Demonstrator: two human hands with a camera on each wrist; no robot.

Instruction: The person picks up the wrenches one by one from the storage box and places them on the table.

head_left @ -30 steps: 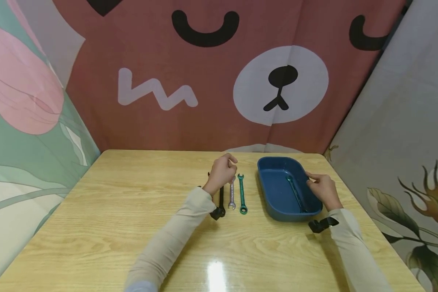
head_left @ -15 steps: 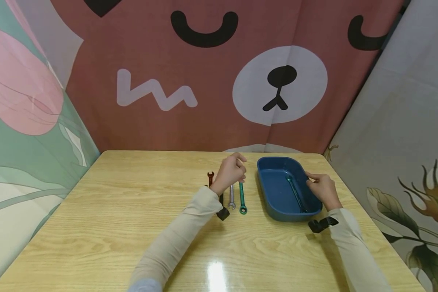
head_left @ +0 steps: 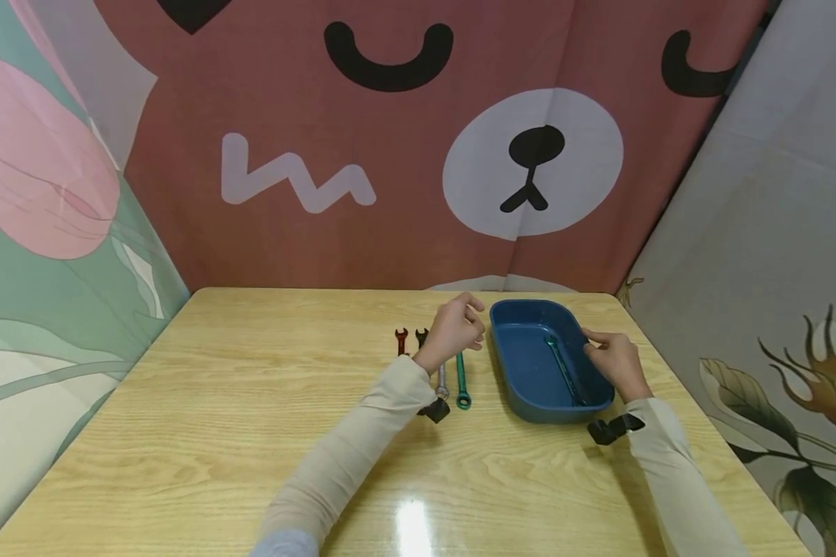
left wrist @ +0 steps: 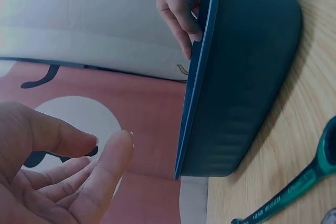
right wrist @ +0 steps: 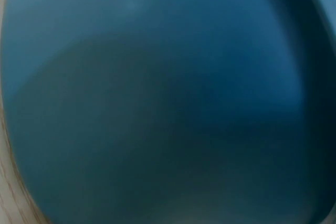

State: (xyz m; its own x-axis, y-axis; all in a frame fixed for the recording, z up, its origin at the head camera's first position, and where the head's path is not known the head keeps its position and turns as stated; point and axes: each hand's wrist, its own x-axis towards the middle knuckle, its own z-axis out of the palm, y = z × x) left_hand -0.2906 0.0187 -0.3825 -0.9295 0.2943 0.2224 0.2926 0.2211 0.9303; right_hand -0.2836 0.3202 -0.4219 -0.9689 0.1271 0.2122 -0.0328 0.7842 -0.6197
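My left hand (head_left: 453, 333) hovers over a row of combination wrenches, left of a blue plastic tub (head_left: 529, 363). Its fingers are loosely bent, and the left wrist view shows thumb and index finger apart with nothing between them. Under and beside it lie a green wrench (head_left: 462, 383), a silver wrench (head_left: 442, 381), a black wrench (head_left: 421, 338) and a red wrench (head_left: 401, 340), partly covered by the hand and sleeve. At the tub's right rim, my right hand (head_left: 620, 363) pinches the edge. Inside the tub rests another green wrench (head_left: 564, 370).
The wooden table (head_left: 216, 402) ends at a reddish curtain (head_left: 404, 232) with a bear print. A pale floral curtain (head_left: 773, 271) hangs along the right side. Blue plastic fills nearly all of the right wrist view.
The left hand has moved right toward the tub, uncovering the heads of the red and black wrenches. The right hand stays at the rim.
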